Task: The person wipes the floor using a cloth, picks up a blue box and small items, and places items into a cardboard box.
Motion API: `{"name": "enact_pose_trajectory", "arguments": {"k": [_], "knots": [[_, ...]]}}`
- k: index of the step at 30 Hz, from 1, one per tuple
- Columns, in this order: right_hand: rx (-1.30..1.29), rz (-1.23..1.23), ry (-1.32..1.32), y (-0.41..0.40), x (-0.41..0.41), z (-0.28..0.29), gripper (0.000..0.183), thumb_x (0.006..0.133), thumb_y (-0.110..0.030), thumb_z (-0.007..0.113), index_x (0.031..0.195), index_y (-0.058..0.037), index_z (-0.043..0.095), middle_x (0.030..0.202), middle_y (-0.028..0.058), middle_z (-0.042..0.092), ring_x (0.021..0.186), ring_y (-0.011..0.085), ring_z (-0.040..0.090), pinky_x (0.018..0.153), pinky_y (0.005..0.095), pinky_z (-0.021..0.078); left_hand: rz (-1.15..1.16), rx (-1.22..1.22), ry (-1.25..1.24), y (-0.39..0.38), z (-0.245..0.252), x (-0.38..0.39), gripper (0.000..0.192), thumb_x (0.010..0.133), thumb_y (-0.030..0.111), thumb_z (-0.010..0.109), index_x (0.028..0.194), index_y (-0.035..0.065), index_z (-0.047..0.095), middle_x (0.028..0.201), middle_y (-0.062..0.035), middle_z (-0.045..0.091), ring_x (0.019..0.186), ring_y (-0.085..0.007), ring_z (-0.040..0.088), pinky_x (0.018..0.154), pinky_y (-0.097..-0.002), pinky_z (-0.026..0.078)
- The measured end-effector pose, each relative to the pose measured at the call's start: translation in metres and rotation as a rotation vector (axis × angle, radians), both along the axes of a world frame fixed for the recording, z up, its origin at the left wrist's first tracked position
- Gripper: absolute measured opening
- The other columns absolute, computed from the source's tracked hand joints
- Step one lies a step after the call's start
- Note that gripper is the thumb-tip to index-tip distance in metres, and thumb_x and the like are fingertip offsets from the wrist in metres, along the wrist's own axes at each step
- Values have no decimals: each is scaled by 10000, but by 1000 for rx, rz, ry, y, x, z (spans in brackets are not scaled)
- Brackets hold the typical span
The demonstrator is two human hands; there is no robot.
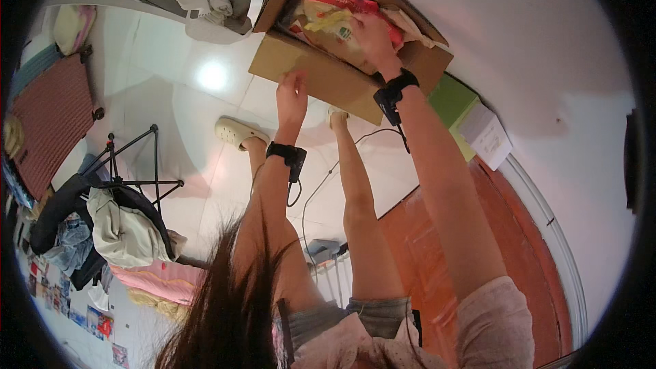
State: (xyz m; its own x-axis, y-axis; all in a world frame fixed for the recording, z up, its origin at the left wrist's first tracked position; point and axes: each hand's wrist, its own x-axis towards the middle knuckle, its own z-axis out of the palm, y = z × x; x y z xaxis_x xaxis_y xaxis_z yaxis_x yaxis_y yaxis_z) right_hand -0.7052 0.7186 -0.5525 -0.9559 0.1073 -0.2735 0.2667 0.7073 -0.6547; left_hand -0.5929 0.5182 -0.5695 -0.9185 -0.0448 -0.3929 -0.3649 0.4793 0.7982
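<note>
An open cardboard box (312,72) stands before me against the wall, its front flap folded outward. Inside lies a red and tan printed plastic food bag (333,36), with a crumpled yellow plastic piece (328,20) on top. My right hand (376,41) reaches into the box, fingers on the bag beside the yellow piece. Whether they grip it is hidden by the hand itself. My left hand (292,95) hovers at the flap's outer edge with its fingers curled. Nothing shows in it, and contact with the flap is unclear. Both wrists wear black strapped devices with cables.
A green box (451,100) and a white box (485,133) stand along the wall, near a reddish-brown door (425,246). At left is a folding chair (154,182) draped with clothes. A clear plastic bag (220,25) lies left of the cardboard box. A thin cable (330,170) hangs between my legs.
</note>
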Motion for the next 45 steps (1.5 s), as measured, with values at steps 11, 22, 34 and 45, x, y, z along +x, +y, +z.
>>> {"name": "enact_pose_trajectory", "arguments": {"k": [11,22,34,45], "knots": [[-457,-124,12,-4,12,34,550,969,-467,400,1211,8,534,1173,177,612,1133,339,550,957,340,422,-21,-5,-4,3,4,-3,213,837,7,520,1024,15,624,891,-144,600,749,-254,612,710,-353,495],[-68,31,-138,1,14,33,433,989,-400,335,1200,-29,408,1001,289,604,945,460,576,779,534,444,35,3,-4,2,4,-2,193,844,1,530,1012,10,625,903,-133,613,760,-249,618,700,-349,502],[28,42,-162,17,18,38,374,963,-306,412,1172,-3,481,1081,241,586,1015,373,583,845,436,456,86,49,-28,-2,8,6,199,861,9,524,1035,29,617,956,-132,614,814,-242,627,678,-334,520],[-22,-99,-113,20,19,77,255,836,-60,596,1085,-7,575,858,105,652,774,152,626,676,308,490,84,247,-99,-3,25,-6,299,827,2,528,1124,20,561,1005,-109,630,851,-193,617,718,-308,518]]}}
